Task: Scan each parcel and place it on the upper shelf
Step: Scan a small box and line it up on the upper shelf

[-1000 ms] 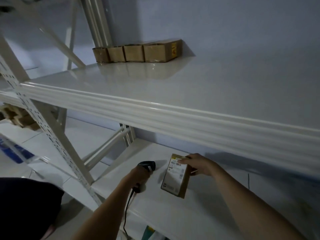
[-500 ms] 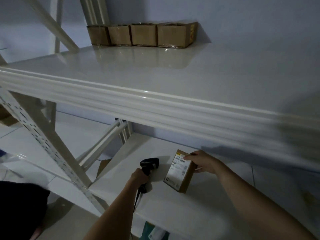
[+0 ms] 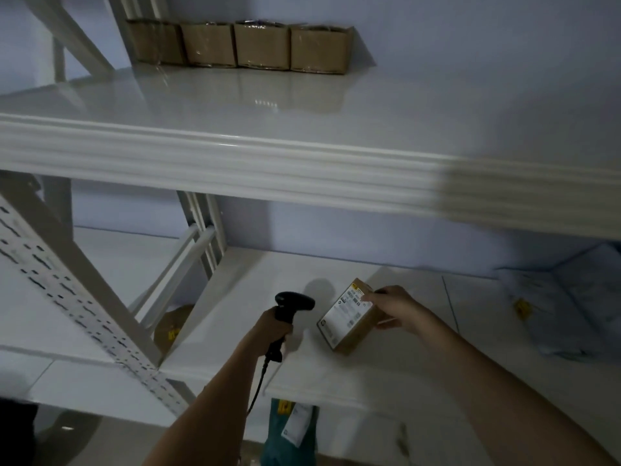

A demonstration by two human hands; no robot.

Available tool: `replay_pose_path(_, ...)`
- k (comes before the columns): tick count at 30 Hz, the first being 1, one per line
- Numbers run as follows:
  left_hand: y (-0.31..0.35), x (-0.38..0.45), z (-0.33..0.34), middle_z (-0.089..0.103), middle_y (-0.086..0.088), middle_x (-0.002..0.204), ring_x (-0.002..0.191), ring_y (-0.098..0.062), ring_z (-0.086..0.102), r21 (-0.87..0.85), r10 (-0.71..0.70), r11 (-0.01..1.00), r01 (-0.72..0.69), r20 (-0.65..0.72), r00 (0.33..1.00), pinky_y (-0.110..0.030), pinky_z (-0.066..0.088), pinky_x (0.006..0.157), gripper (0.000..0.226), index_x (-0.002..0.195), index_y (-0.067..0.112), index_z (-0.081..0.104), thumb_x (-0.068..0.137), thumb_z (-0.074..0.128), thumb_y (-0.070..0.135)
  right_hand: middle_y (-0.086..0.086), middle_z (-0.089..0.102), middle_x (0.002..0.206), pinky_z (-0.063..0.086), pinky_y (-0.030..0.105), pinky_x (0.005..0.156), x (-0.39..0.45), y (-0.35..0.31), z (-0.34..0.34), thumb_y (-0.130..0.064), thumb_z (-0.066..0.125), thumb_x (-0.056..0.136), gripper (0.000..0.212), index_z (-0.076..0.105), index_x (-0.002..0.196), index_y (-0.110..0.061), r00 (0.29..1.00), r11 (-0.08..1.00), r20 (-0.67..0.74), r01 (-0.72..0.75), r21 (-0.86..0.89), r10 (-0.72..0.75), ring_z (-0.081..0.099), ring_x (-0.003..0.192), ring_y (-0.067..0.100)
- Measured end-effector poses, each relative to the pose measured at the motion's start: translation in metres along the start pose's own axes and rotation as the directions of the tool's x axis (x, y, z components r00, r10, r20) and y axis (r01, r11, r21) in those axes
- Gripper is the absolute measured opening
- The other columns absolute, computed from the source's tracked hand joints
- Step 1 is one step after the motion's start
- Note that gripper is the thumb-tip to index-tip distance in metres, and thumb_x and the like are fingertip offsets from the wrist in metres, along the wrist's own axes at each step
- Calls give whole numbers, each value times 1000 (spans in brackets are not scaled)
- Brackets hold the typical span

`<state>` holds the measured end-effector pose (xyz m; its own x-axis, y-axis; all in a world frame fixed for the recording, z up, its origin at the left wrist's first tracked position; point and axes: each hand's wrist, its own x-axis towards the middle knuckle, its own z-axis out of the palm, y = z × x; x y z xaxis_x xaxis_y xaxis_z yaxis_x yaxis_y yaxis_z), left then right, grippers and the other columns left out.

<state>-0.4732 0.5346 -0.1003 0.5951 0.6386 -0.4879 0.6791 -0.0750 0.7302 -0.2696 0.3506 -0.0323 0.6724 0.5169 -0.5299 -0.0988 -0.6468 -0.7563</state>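
A small brown cardboard parcel [image 3: 349, 319] with a white label stands tilted on the lower shelf [image 3: 369, 375]. My right hand [image 3: 389, 307] grips its far end. My left hand [image 3: 274, 329] holds a black corded barcode scanner [image 3: 292, 306] by the handle, its head aimed at the parcel's label from the left. Above, the white upper shelf [image 3: 302, 159] carries a row of several brown parcels [image 3: 242, 47] against the back wall.
Pale plastic mailer bags [image 3: 554, 307] lie at the right on the lower shelf. A perforated white upright [image 3: 77, 297] and braces stand at left. A teal labelled parcel [image 3: 289, 432] sits below the shelf, and a brown parcel [image 3: 173, 326] lies behind the upright.
The view shifted left and upward along the rack. The scanner rose and now points at the label; my right hand still holds the parcel in about the same place.
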Motion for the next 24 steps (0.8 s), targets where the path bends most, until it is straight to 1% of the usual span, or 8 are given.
replay_pose_path(3,15,-11,-5,62,-11,82,66,-22,59,-155,51,987,-51,-4,999,-27,46,53,40,119,12,55,81,59,-2,11,69,101,63,44,76,-6,-1,-11,-34,77,85,40,66,108,-4,999,1000,-36,5,9,-4,71,86,27)
replay_pose_path(6,37,-21,-9,60,-10,70,56,-20,53,-210,88,973,-91,-28,996,-26,41,50,25,108,12,62,84,68,15,11,70,99,63,43,74,-9,-2,-23,-41,77,84,45,66,107,-4,996,999,-76,36,10,-35,73,84,27)
replay_pose_path(9,61,-32,-7,58,-7,64,53,-19,49,-166,146,974,-153,-55,988,-26,37,50,26,96,8,66,81,73,29,13,72,105,63,42,75,-13,0,-33,-45,76,83,48,67,108,-4,991,998,-117,67,14,-64,72,89,27)
replay_pose_path(11,77,-39,-3,60,-4,63,52,-18,51,-82,200,975,-206,-78,977,-25,39,49,27,92,10,66,79,73,34,13,71,106,63,41,74,-18,2,-37,-45,76,83,48,68,106,-4,986,996,-146,87,11,-84,71,91,28)
replay_pose_path(13,90,-46,1,63,-2,63,52,-17,56,43,252,967,-249,-100,962,-22,42,48,26,86,14,66,78,72,38,12,70,104,63,37,69,-22,3,-41,-44,76,83,46,68,103,-4,977,993,-182,117,12,-113,71,90,27)
replay_pose_path(15,100,-51,3,66,-1,64,54,-16,59,108,285,956,-273,-116,951,-21,44,48,25,84,16,65,77,71,39,11,70,101,61,33,63,-27,4,-44,-44,77,82,43,68,99,-5,965,989,-220,150,18,-142,70,88,25)
replay_pose_path(21,114,-63,13,65,0,64,54,-15,58,134,317,943,-305,-80,945,-22,44,48,25,83,17,65,76,70,40,8,69,92,58,28,55,-39,8,-50,-42,78,80,40,67,93,-6,950,982,-258,188,32,-174,69,84,21)
replay_pose_path(24,115,-66,15,65,0,63,53,-14,57,127,324,941,-313,-79,943,-22,44,47,26,82,17,65,75,69,41,8,68,92,58,29,55,-40,10,-52,-41,78,80,38,66,90,-6,950,982,-260,187,36,-172,69,85,22)
